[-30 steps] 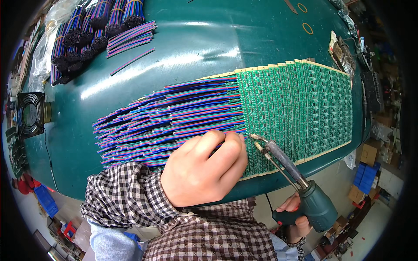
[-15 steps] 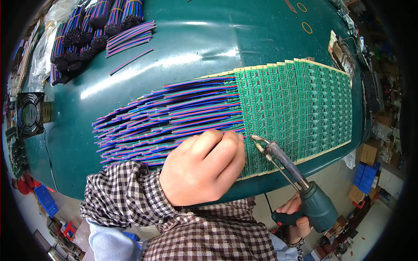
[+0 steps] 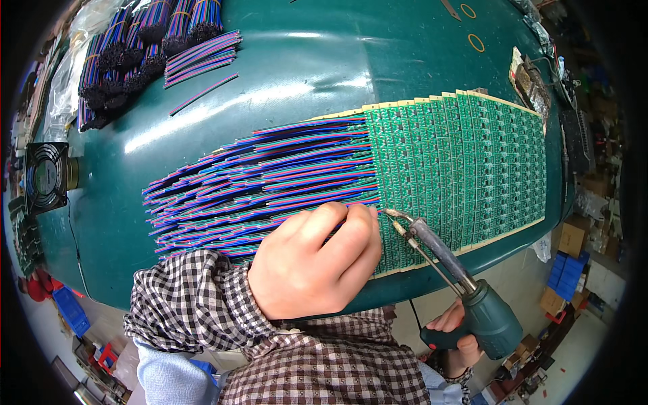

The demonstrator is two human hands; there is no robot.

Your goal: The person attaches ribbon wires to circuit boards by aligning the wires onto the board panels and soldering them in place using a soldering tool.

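My left hand [image 3: 316, 260] is closed in a pinch at the edge of the green circuit boards [image 3: 466, 169], on a coloured ribbon wire mostly hidden by its fingers. Just right of those fingertips, the tip of a green-handled soldering gun [image 3: 443, 253] touches or almost touches the board edge. My right hand [image 3: 459, 337] is wrapped round its grip, low on the right. Many blue, red, green and black ribbon wires [image 3: 270, 165] fan out leftward from the boards, above and beside my left hand. Whether the pinched wire touches its pad cannot be seen.
Banded wire bundles [image 3: 155, 20] stand at the far left, with loose ribbon wires [image 3: 202, 57] beside them. A small black fan [image 3: 47, 177] sits at the left table edge. Two rubber bands [image 3: 476, 43] and a soldering stand [image 3: 532, 84] lie at the far right.
The soldering gun has shifted slightly left, its tip now closer to my left fingertips. My left hand stays nearly in place, still pinched.
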